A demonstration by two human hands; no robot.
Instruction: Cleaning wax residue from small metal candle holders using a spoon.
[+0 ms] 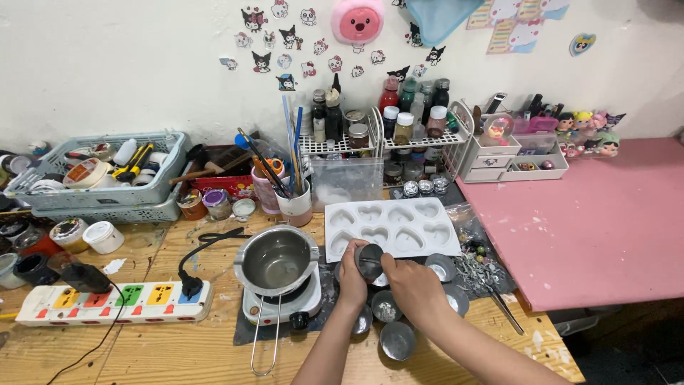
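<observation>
Clutter crowds the wooden surface (164,342). At its middle, a white heart-cavity mould tray (392,227) lies at twelve o'clock from both hands. Left hand (352,274) and right hand (413,285) meet around a small round metal tin (370,260), fingers pinching its rim, tilted on edge. More tins (397,340) lie at six o'clock; the melting pot (276,260) sits at nine.

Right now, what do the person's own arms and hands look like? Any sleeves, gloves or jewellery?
Both forearms are bare up to the frame edge, with no sleeves in view. The left hand and right hand wear no gloves, and no rings, watch or bracelet show. The fingers are bare.
</observation>
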